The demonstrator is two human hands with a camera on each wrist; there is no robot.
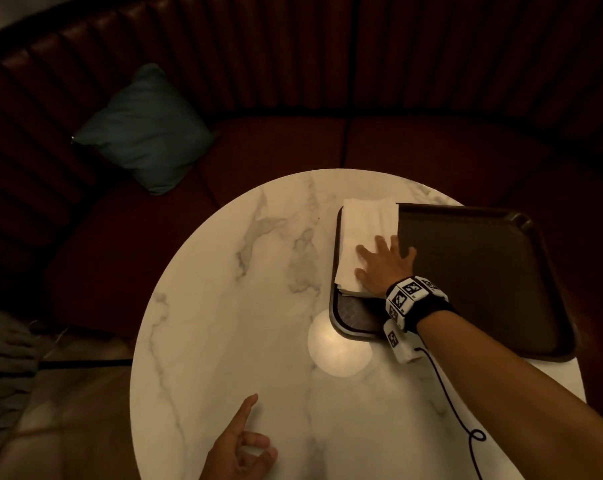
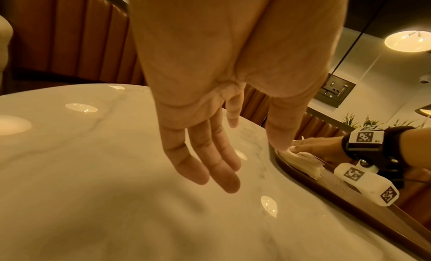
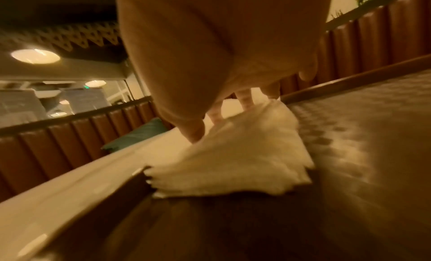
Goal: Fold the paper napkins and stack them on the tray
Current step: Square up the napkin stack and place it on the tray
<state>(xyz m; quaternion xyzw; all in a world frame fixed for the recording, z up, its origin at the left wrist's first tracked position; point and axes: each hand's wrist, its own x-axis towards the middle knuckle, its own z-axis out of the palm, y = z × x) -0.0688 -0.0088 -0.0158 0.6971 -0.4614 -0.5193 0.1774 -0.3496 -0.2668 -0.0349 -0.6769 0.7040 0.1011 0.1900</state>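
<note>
Head view: I see a round white marble table [image 1: 224, 306] in a dim booth, ringed by a dark red ribbed bench [image 1: 293, 147] with a teal cushion [image 1: 144, 133] on its seat. A dark tray [image 1: 483, 271] sits at the table's right side. The napkins [image 1: 366, 237] lie stacked along the tray's left end. My right hand [image 1: 385, 265] lies flat on the stack, fingers spread. My left hand [image 1: 241, 448] hovers near the table's near edge, forefinger out, other fingers loosely curled, holding nothing.

Left wrist view: the left hand [image 2: 210, 136] hangs slack over glossy marble dotted with lamp reflections. Beyond are a ceiling lamp [image 2: 408, 40], a wall panel [image 2: 335, 92] and plants [image 2: 370, 121].

Right wrist view: blurred; straight fingertips [image 3: 193, 132] press the napkins [image 3: 235, 159] onto the tray floor [image 3: 349, 136]. Round ceiling lights [image 3: 35, 56] glow beyond the bench back.
</note>
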